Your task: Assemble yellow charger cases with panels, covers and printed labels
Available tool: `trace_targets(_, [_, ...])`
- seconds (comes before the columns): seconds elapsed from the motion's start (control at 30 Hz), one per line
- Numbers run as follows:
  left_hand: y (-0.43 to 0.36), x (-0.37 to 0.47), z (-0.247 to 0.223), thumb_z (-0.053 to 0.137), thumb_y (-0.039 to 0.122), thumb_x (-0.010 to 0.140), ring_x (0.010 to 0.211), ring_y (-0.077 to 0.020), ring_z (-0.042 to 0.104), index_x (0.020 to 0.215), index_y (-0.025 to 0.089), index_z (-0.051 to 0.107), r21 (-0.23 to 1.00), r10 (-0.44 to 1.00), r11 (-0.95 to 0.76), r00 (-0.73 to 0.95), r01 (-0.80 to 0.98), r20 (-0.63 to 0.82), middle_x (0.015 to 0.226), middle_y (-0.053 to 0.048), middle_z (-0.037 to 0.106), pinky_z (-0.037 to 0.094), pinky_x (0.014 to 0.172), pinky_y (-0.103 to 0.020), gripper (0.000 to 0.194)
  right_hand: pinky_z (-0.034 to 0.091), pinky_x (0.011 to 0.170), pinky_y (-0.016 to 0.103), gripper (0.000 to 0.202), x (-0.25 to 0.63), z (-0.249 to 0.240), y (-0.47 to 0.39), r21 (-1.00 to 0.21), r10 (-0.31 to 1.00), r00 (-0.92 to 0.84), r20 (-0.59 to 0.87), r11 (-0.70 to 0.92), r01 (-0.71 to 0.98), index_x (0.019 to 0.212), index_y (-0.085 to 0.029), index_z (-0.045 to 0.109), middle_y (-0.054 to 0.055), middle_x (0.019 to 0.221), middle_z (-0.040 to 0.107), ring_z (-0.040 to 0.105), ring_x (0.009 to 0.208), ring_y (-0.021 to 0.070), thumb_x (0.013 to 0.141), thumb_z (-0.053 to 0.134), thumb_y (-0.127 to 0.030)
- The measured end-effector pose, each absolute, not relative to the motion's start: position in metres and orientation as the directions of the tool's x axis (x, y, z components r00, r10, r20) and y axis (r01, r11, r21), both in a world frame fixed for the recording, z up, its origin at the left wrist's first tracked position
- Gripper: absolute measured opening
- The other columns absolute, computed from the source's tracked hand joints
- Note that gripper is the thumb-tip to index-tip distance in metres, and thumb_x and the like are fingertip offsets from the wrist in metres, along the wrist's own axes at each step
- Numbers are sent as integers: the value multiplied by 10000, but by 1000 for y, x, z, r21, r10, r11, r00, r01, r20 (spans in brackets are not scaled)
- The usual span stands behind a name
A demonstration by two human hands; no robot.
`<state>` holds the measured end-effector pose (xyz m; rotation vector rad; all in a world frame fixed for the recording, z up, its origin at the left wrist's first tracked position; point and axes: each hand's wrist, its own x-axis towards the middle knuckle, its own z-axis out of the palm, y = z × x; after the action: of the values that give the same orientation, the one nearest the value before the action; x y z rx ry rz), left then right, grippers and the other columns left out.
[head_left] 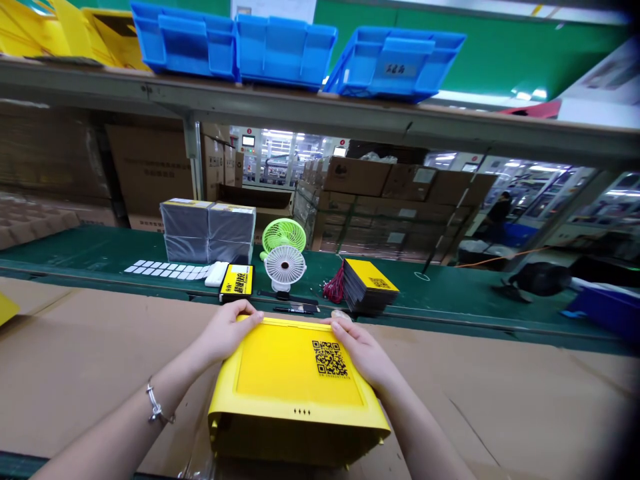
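A yellow plastic housing (280, 373) with a QR code on its top face lies on the brown cardboard work surface (90, 347), its open, hollow side towards me. My left hand (233, 330) grips its far left corner, thumb on the top edge and fingers over the far side. At the far right corner, my right hand (363, 350) holds the same housing in a like way, thumb and fingers along the edge. A small clear item (340, 315) shows just behind my right fingers.
On the green bench behind stand a white fan (285, 267), a green fan (283, 235), stacked yellow-topped sheets (373, 283), red cords (334, 287), a yellow-black box (237, 280) and wrapped grey blocks (207, 230). Blue bins (285, 50) sit on the shelf above. A person (499, 213) is far right.
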<state>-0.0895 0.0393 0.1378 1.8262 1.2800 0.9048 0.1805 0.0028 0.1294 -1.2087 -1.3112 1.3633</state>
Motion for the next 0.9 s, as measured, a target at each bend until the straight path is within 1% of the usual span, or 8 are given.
trace_targets(0.1, [72,-94,132,393,508,856,824,-195,614,878,172,581,823,949,-288,262,490,176,867,-43,655,475,703,-263,386,503,813,369,406,182,128,3,-997,980,-182,-81,-81,5,1003,-214,590,67,1086,624,625,925,246,808,547,-567])
trace_targets(0.17, [97,-100,124,383,486,862,967,-219,590,996,167,579,780,948,-313,229,542,221,1026,-77,643,453,834,-303,398,501,821,383,414,182,127,3,-998,980,-188,-62,-61,8,1013,-213,593,67,1102,617,628,916,247,798,563,-565])
trace_targets(0.3, [132,-111,95,534,445,779,1312,-284,291,1252,169,459,649,931,-354,189,674,311,1393,-126,405,205,1078,-415,552,500,829,396,463,183,132,3,-990,981,-190,-45,-19,138,1039,-198,603,101,1106,616,609,974,278,742,639,-552])
trace_targets(0.37, [136,-116,76,607,425,717,1367,-315,134,1308,159,402,598,930,-351,194,721,312,1452,-140,310,97,1096,-485,681,487,855,394,491,183,134,2,-985,981,-187,-56,-23,174,1054,-203,604,108,1092,626,592,1013,286,703,686,-535])
trace_targets(0.43, [132,-121,59,623,396,697,1372,-339,93,1313,155,398,567,933,-341,196,750,302,1451,-151,309,74,1082,-537,699,476,873,390,501,182,135,1,-988,979,-191,-75,-48,144,1063,-215,596,97,1085,633,591,1021,280,675,722,-507])
trace_targets(0.57, [117,-132,39,538,269,749,1348,-292,221,1239,197,486,544,919,-358,184,759,348,1392,-105,421,121,1101,-475,498,495,837,410,471,181,133,0,-993,968,-223,-115,-110,33,1045,-217,579,79,1057,645,627,950,276,665,746,-439])
trace_targets(0.73, [108,-142,53,438,186,792,1075,-299,523,986,195,606,623,897,-332,33,708,441,1112,-128,594,369,970,-417,257,506,814,405,434,180,133,-2,-993,966,-235,-108,-114,-11,1013,-209,567,64,1015,651,640,915,272,666,752,-395])
trace_targets(0.9, [94,-144,104,445,309,853,1040,-270,539,981,204,519,770,802,-351,-253,533,540,1094,-105,562,412,924,-392,181,510,795,400,401,180,139,-3,-996,962,-259,-88,-79,48,976,-204,548,66,988,652,644,896,261,694,719,-432])
